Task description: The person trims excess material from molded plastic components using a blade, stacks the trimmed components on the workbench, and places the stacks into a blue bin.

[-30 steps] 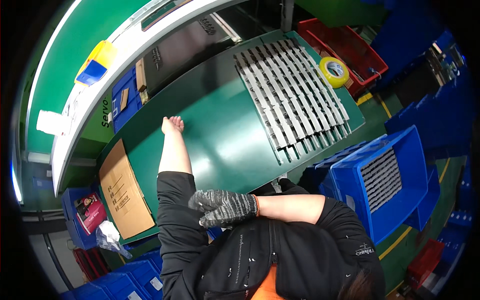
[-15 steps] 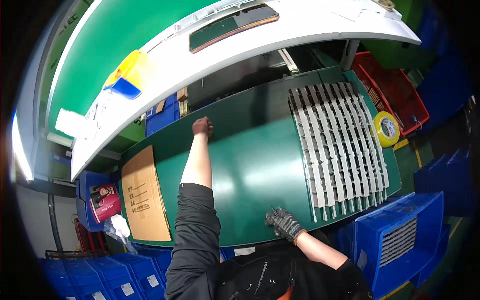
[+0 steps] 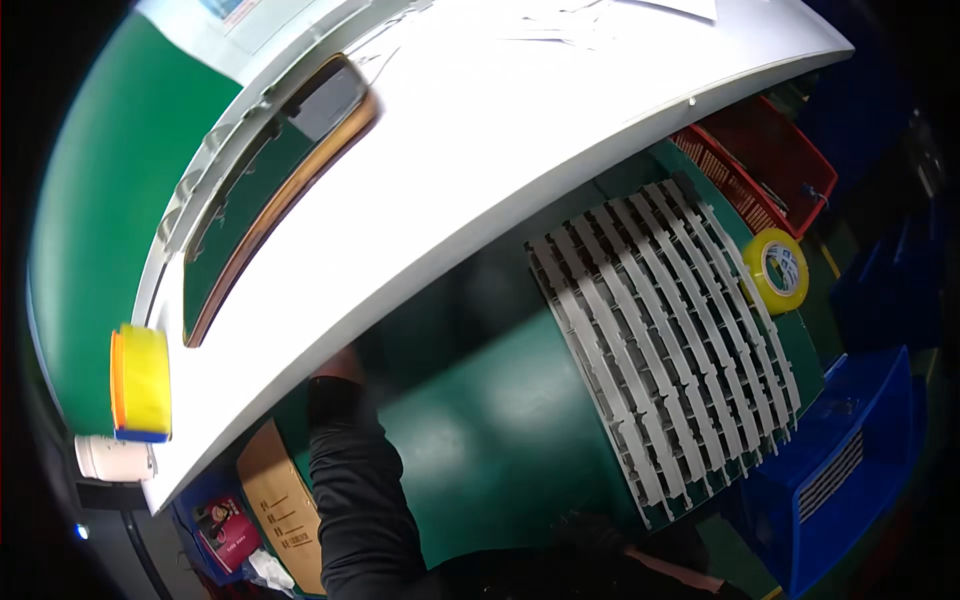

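My left arm (image 3: pixel 360 470), in a dark sleeve, reaches forward over the green tabletop (image 3: pixel 480 420). Only a strip of bare skin shows before the white shelf covers my left hand, so its fingers and anything in them are hidden. My right hand (image 3: pixel 592 532), in a dark glove, is low by the table's near edge, left of the lower end of the rows of grey slatted strips (image 3: pixel 665 350). Deep shadow blurs its fingers, and I cannot make out whether it holds anything. The strips lie side by side across the table's right part.
The raised white shelf (image 3: pixel 430 200) carries a phone (image 3: pixel 265 200) and a yellow-orange container (image 3: pixel 142 385). A roll of yellow tape (image 3: pixel 778 270) stands at the right edge near a red crate (image 3: pixel 765 170). A blue bin (image 3: pixel 850 470) is lower right; flat cardboard (image 3: pixel 282 510) lies left.
The view has tilted up and turned, so the shelf covers more. My left hand has gone from sight behind the shelf's edge. My right hand remains low by the near edge, now darker.
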{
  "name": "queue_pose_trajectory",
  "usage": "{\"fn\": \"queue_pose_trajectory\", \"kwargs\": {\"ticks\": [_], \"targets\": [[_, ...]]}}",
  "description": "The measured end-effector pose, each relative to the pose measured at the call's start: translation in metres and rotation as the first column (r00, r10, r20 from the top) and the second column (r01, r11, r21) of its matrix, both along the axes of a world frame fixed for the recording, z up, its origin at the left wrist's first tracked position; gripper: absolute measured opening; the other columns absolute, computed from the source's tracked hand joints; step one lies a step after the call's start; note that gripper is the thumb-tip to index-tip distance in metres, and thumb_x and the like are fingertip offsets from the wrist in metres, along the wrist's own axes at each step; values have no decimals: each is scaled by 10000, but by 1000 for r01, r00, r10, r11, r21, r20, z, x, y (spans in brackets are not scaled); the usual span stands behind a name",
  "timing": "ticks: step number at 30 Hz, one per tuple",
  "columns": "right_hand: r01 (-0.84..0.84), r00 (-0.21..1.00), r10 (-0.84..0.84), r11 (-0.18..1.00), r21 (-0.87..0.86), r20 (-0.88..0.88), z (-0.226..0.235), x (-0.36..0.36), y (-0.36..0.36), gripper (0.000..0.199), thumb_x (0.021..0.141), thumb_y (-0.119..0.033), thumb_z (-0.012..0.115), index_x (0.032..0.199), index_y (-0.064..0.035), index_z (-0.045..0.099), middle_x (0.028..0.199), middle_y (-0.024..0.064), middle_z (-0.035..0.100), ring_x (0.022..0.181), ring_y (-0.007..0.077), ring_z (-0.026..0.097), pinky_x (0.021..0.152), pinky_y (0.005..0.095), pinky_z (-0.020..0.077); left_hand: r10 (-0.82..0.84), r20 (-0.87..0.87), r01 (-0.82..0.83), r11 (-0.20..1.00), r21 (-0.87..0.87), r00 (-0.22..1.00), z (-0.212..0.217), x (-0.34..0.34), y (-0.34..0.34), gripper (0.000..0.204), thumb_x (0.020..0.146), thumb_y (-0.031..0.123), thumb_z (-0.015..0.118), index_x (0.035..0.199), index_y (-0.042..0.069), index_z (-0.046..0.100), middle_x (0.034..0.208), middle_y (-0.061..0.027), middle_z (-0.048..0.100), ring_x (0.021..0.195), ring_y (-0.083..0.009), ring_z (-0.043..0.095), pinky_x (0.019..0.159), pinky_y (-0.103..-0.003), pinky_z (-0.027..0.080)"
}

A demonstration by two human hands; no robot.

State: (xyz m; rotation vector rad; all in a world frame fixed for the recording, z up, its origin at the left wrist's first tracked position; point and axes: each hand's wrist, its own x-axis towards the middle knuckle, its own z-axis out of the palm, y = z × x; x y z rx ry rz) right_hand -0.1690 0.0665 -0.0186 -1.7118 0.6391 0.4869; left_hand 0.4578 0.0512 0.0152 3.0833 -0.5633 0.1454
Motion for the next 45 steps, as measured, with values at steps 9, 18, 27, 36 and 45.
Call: {"fn": "queue_pose_trajectory", "kwargs": {"ticks": [9,18,27,36,45], "targets": [[-18,996,30,989,144,-84,8,-5,-8,275,838,-289,515,968,-62,601,836,110,630,771,243,599,703,335,480,-32,33,29,995,100,999,-3,-25,-27,456,736,205,588,1171,118,482,1010,-158,577,957,-331,534,833,-412,427],[15,1000,-8,943,334,-22,1,25,-15,276,850,-294,489,960,-66,602,805,94,634,716,224,600,660,330,484,-403,330,434,901,-22,854,-25,-33,-144,433,803,300,527,1220,207,453,1019,-114,596,932,-313,561,776,-425,448],[99,995,-87,903,418,-48,9,27,-31,282,863,-298,463,952,-70,602,774,77,638,661,205,601,618,324,488,-392,-138,352,903,-246,909,1,-89,-194,269,794,248,519,1026,125,578,957,-166,607,920,-342,564,762,-419,439],[72,997,-58,855,514,-44,32,25,-24,291,876,-303,436,944,-73,602,743,61,641,606,187,602,575,318,492,-664,-266,594,746,-301,699,35,-242,35,197,756,191,565,884,46,602,786,-180,606,759,-346,585,652,-411,453],[121,990,-71,874,471,-123,36,32,-5,386,876,-351,402,809,-34,613,720,65,643,481,174,568,405,332,443,-422,-829,472,852,-225,367,90,-462,192,384,829,273,552,1122,27,516,936,-213,594,886,-311,580,766,-391,432]]}}
